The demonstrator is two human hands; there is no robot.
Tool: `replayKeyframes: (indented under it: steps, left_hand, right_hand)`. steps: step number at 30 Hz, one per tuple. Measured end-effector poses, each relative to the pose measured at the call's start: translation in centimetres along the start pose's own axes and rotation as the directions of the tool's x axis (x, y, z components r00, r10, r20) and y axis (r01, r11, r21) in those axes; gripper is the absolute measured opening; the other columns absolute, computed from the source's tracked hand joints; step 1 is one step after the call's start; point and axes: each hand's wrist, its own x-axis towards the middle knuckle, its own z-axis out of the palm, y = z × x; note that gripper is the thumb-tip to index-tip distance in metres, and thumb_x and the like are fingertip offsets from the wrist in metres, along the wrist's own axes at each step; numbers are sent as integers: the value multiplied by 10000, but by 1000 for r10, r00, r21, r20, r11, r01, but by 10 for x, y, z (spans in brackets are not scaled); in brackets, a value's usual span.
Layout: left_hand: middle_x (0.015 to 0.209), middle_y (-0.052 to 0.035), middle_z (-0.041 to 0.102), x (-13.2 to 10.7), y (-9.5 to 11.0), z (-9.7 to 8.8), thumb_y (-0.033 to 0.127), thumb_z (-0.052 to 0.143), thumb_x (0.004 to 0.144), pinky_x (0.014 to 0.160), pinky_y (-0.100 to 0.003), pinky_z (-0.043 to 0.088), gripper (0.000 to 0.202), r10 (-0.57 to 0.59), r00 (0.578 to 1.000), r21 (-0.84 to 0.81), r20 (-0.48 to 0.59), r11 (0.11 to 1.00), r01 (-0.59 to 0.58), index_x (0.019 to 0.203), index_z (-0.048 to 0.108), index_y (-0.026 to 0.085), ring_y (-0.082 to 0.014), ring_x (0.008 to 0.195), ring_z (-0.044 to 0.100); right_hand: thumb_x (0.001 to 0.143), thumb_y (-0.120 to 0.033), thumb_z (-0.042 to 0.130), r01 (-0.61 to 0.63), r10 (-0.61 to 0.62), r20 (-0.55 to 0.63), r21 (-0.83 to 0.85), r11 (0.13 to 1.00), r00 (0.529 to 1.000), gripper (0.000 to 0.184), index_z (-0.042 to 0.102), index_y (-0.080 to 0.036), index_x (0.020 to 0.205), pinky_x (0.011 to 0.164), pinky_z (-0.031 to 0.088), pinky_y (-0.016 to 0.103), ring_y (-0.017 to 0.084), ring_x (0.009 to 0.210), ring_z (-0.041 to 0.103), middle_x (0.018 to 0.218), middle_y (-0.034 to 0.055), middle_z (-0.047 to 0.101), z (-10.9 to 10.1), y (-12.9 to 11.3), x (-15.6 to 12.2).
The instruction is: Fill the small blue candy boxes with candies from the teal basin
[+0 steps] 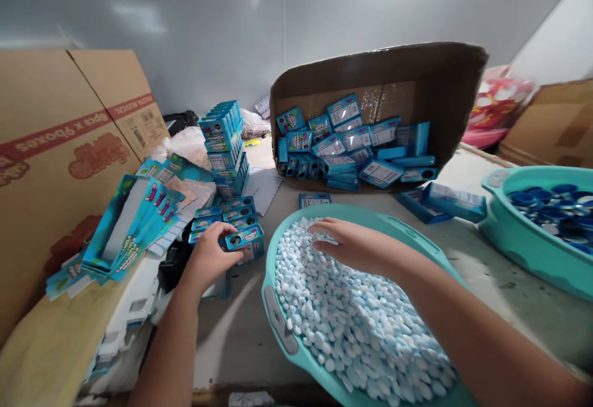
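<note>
Small blue box (245,240) is lying low over the worktop (486,271), just left of the teal basin (273,308) rim and at the near end of a row of like boxes (222,214). Long axis is running roughly left-right, right end tipping slightly up, printed face pointing up toward the camera.

Left hand (210,252) is pinching the box's left end, thumb and curled fingers closing on it.

Right hand (349,245) is lying palm down on the white-blue tablets (361,327) at the basin's far side, fingers loosely stretched, touching the pile. Can't tell if anything is under the palm.

Outward:
- Box stack (225,147) is standing behind the row.
- Flat unfolded cartons (139,222) are fanning out to the left.
- Tipped cardboard carton (445,86) is spilling more blue boxes.
- Second basin (523,240), far right, is holding blue caps (551,206).
</note>
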Motion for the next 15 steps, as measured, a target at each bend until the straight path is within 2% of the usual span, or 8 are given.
replayKeyframes:
  steps: [3,5,8,10,12,15]
  left_hand:
    - [957,-26,624,-8,0,10,396,758,717,785,-304,483,383,1,994,101,-106,995,10,1013,605,207,-240,907,615]
    - [980,-25,619,-15,2,19,316,724,773,774,-289,465,309,44,985,208,-165,978,-9,1032,585,222,-232,907,615]
    - [933,-13,597,-22,8,35,216,670,823,716,-266,422,140,77,987,327,-143,945,-26,900,554,219,-210,843,604]
    - [842,3,553,-24,12,39,231,696,835,663,-257,390,211,44,996,360,-74,933,-15,775,495,207,-192,763,572]
    - [808,15,532,-24,13,36,214,730,812,650,-250,383,262,-16,999,344,37,939,2,738,479,199,-177,735,555]
    - [907,12,583,-23,10,20,86,702,762,717,-240,439,197,-14,957,208,289,977,-48,894,602,192,-170,822,593]
  right_hand:
    - [1000,-330,482,37,-35,-71,24,999,997,364,648,-208,1300,1029,505,440,329,1203,638,1372,124,635,1,2,-1]
    - [988,-311,504,65,-60,-121,35,997,991,343,668,-206,1270,1026,511,432,324,1199,647,1340,122,662,1,1,-1]
    - [986,-299,510,42,-35,-139,49,998,990,332,677,-208,1259,1002,527,424,323,1195,657,1325,115,681,-1,-1,-3]
    - [995,-303,497,12,-7,-111,46,999,994,346,668,-193,1275,985,535,433,331,1198,656,1337,120,676,-2,-3,-4]
    - [1002,-299,487,8,-6,-85,27,1000,996,352,661,-181,1284,1005,524,440,333,1220,644,1357,121,665,-4,-5,-4]
    - [991,-296,518,28,-28,-67,2,1000,997,345,654,-188,1289,1037,504,426,327,1248,626,1374,113,655,-4,-4,-5]
